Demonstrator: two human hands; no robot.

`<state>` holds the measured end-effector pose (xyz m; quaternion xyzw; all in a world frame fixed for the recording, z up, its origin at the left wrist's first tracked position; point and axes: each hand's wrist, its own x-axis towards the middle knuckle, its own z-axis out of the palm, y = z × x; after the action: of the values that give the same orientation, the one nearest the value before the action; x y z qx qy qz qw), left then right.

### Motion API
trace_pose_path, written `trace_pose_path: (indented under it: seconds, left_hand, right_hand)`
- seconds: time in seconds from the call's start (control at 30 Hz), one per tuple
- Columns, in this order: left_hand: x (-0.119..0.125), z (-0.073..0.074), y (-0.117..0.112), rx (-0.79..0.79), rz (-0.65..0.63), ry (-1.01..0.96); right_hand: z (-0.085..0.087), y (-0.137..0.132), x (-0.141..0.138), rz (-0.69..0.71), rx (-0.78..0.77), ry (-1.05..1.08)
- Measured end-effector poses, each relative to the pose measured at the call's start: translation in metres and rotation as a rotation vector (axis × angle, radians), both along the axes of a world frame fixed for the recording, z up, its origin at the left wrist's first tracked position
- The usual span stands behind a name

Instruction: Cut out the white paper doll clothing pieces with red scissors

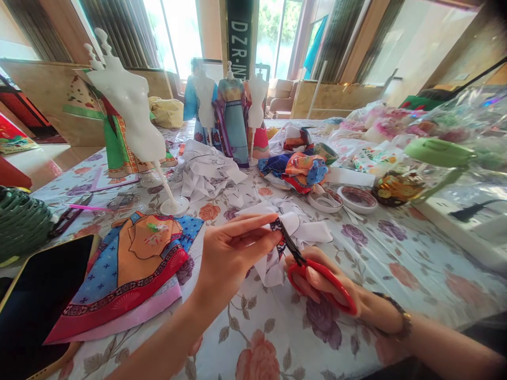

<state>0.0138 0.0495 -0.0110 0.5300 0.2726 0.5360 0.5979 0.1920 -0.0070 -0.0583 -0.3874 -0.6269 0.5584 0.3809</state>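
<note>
My left hand (237, 245) pinches a small piece of dark patterned fabric (277, 226) between thumb and fingers, above the middle of the table. Wrapped round the red handles of a pair of scissors (322, 282), my right hand (312, 274) has a dark bracelet at its wrist. The dark blades point up and left, meeting the fabric at my left fingertips. Under both hands lie crumpled white scraps (271, 269). Left of my left hand, a flat doll-sized dress (138, 258) in orange, blue and red rests on the table.
A white mannequin (130, 111) stands at the left, with dressed mannequins (233, 116) behind. A black phone (43, 301) lies front left. White scraps (209, 171), colourful fabric pieces (297, 166), tape rolls (358, 200), a green-lidded jar (402, 184) and a power strip (467, 227) occupy the flowered tablecloth (388, 338).
</note>
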Motion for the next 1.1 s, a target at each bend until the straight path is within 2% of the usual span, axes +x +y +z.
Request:
trace_pose_path:
  seconds: [0.33,0.63,0.87,1.1]
  left_hand:
    - [-0.002,0.002,-0.002,-0.012,-0.022,0.011]
    - [-0.004,0.002,-0.001,0.005,0.008,0.03]
    - [-0.005,0.002,0.0,0.002,0.0,0.026]
    - [-0.003,0.002,-0.003,0.051,-0.028,0.036]
  right_hand:
    - [0.001,-0.001,-0.002,-0.041,-0.039,0.02]
    - [0.004,0.005,-0.002,0.024,-0.021,0.015]
    - [0.01,0.004,-0.004,0.029,-0.009,-0.015]
    - [0.008,0.001,-0.004,-0.004,-0.033,0.013]
